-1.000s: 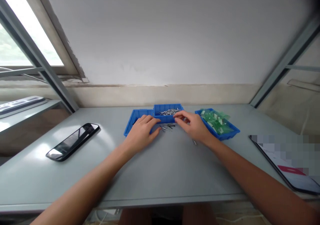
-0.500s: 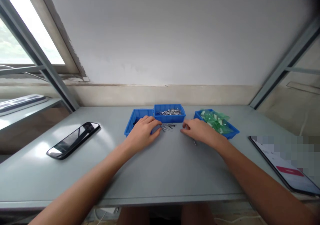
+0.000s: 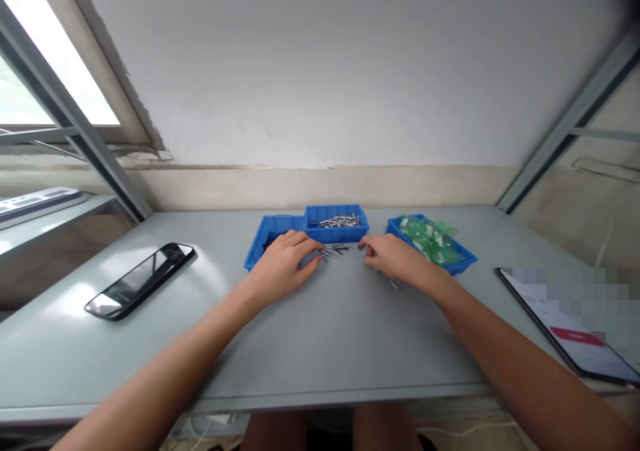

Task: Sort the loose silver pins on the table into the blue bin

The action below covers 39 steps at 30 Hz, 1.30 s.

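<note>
My left hand rests palm down at the front of a blue bin with dark pieces inside. Its thumb and fingers are apart, at the left end of a small pile of metal screws or nails. To the right of the pile is my right hand, fingers curled with thumb and forefinger close together; what they hold, if anything, is hidden. A thin metal rod, like a long screw, shows below this hand; whether it is gripped or lies on the table I cannot tell.
Behind the pile stands a blue bin of silvery screws or nails. A blue bin of green plastic bags is at the right. A black phone lies left, a lit tablet or phone right, on the grey table.
My right hand has moved slightly away from me, its fingers now higher beside the pile. More of the thin rod below it shows. My left hand has barely moved; the view has shifted a little.
</note>
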{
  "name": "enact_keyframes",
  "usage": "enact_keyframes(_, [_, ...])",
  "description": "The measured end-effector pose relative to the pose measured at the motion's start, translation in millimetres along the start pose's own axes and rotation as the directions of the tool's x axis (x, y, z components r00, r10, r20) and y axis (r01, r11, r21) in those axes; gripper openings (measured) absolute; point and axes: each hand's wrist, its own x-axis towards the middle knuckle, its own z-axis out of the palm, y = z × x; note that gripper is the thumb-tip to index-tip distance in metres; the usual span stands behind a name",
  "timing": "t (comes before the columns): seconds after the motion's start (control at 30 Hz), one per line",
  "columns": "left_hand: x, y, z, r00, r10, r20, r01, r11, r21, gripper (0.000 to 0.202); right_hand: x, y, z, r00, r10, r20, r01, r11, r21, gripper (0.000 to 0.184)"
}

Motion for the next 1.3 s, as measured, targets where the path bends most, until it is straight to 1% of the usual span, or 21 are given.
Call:
enact_keyframes(0.1, [0,0,0.4,1.000,0.011,-0.004,-0.011,1.000,0.004,0.021,1,-4,-2,0.994,-0.056,-0.091,0.065,0.993,0.100,0.033])
enact_keyframes(0.17, [0,0,0.9,1.000,0.025,-0.005,-0.025,1.000,0.001,0.021,2,-8,-4,0.983,-0.088,-0.159,0.114,0.979,0.167,0.026])
enact_keyframes(0.27, [0,1,1.4,0.999,0.040,0.004,-0.040,0.999,-0.009,0.021,1,-14,-6,0.966,-0.099,-0.239,0.165,0.947,0.276,0.017])
enact_keyframes(0.37, [0,1,2.0,1.000,0.017,-0.012,-0.017,1.000,-0.009,0.021,-1,-19,-4,0.954,-0.136,-0.268,0.243,0.874,0.421,0.014])
enact_keyframes(0.43, [0,1,2.3,1.000,0.003,-0.030,-0.004,1.000,-0.009,0.022,-2,-23,-1,0.943,-0.178,-0.282,0.306,0.796,0.522,0.012])
enact_keyframes(0.5, [0,1,2.3,0.999,0.007,-0.036,-0.007,1.000,-0.016,0.021,-3,-27,1,0.934,-0.200,-0.294,0.343,0.725,0.597,0.011])
enact_keyframes(0.57, [0,1,2.0,0.999,0.022,-0.039,-0.023,0.999,-0.027,0.020,-4,-30,2,0.932,-0.200,-0.301,0.353,0.685,0.638,0.012])
enact_keyframes(0.63, [1,0,1.2,0.998,0.037,-0.048,-0.039,0.999,-0.038,0.018,-5,-32,2,0.933,-0.190,-0.306,0.351,0.671,0.653,0.012])
enact_keyframes(0.77, [2,1,-0.7,0.997,0.034,-0.064,-0.037,0.998,-0.048,0.019,-6,-32,2,0.929,-0.185,-0.320,0.353,0.702,0.619,0.012])
enact_keyframes(0.83, [2,2,-1.6,0.997,0.023,-0.069,-0.026,0.999,-0.044,0.020,-5,-31,4,0.912,-0.203,-0.356,0.383,0.734,0.561,0.011])
enact_keyframes(0.9, [2,3,-2.4,0.997,0.016,-0.077,-0.019,0.999,-0.040,0.020,-5,-29,6,0.870,-0.234,-0.435,0.440,0.768,0.465,0.010])
enact_keyframes(1.0, [2,3,-3.3,0.996,0.012,-0.086,-0.015,0.999,-0.036,0.021,-4,-26,8,0.761,-0.333,-0.557,0.540,0.801,0.258,0.012])
enact_keyframes(1.07, [2,3,-3.5,0.996,0.015,-0.090,-0.018,0.999,-0.032,0.021,-3,-23,8,0.686,-0.430,-0.587,0.595,0.796,0.112,0.014])
enact_keyframes(1.13, [2,2,-3.5,0.995,0.019,-0.096,-0.022,0.999,-0.031,0.021,-3,-21,8,0.629,-0.503,-0.593,0.629,0.777,0.009,0.015])
enact_keyframes(1.2, [2,2,-3.7,0.995,0.021,-0.101,-0.024,0.999,-0.033,0.022,-5,-18,8,0.594,-0.528,-0.607,0.643,0.765,-0.036,0.016])
enact_keyframes(1.23, [1,2,-3.8,0.995,0.021,-0.101,-0.025,0.999,-0.033,0.022,-6,-16,9,0.588,-0.524,-0.616,0.640,0.767,-0.042,0.016])
enact_keyframes(1.3, [1,2,-4.1,0.995,0.023,-0.100,-0.026,0.999,-0.030,0.022,-10,-12,12,0.594,-0.493,-0.636,0.618,0.786,-0.033,0.016])
